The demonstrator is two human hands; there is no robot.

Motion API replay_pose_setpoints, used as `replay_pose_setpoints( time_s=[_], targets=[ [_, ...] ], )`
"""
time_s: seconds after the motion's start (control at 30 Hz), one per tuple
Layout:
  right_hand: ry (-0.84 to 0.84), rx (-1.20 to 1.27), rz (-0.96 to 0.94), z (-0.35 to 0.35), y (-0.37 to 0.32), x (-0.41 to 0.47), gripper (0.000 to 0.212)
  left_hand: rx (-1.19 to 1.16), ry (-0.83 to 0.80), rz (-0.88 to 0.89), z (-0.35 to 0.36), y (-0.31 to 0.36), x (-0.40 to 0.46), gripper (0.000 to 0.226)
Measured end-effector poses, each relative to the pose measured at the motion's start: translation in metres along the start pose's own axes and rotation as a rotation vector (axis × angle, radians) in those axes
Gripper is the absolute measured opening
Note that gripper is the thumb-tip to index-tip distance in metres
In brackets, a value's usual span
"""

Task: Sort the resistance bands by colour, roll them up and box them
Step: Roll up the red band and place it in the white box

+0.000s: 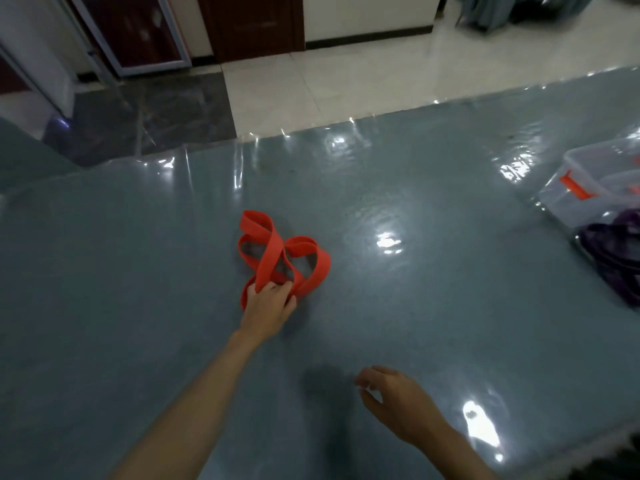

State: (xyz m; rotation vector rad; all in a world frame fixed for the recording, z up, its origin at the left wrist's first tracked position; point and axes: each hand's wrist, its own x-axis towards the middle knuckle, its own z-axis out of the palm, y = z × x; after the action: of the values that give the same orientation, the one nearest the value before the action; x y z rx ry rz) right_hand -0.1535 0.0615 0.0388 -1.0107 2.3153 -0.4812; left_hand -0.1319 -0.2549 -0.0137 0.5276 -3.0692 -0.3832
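Gripping red band (277,256) with left hand (268,303)

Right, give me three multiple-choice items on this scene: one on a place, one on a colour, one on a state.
1. Where is the box?
A. the table's right edge
B. on the floor
C. beside the left hand

2. What colour is the band in the left hand?
A. purple
B. red
C. green

3. How is the right hand?
A. gripping the red band
B. inside the box
C. loosely curled over the table, holding nothing

Answers:
1. A: the clear box sits far right, next to the purple bands.
2. B: its fingers are curled round a tangled red loop.
3. C: nothing lies between its fingers.
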Motion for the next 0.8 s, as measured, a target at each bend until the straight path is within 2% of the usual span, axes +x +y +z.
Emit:
replay_pose_setpoints(
  time_s=[0.23,0.3,0.4,0.6,0.8],
  targets=[
    [0.06,0.02,0.035,0.009,0.003,-0.043,0.023,0.116,-0.287,-0.023,-0.008,0.02,0.006,0.038],
    [0.068,0.031,0.055,0.012,0.007,-0.052,0.023,0.166,-0.319,-0.052,-0.005,0.024,0.009,0.038],
    [0.093,0.041,0.068,0.01,0.016,-0.059,0.023,0.189,-0.301,-0.118,0.0,0.029,0.011,0.038],
    [0.12,0.089,0.082,0.001,0.033,-0.049,0.021,0.248,-0.313,-0.11,0.007,0.033,0.016,0.053],
    [0.124,0.141,0.073,-0.017,0.051,-0.019,0.017,0.158,-0.07,-0.081,0.018,0.021,0.022,0.048]
  ],
)
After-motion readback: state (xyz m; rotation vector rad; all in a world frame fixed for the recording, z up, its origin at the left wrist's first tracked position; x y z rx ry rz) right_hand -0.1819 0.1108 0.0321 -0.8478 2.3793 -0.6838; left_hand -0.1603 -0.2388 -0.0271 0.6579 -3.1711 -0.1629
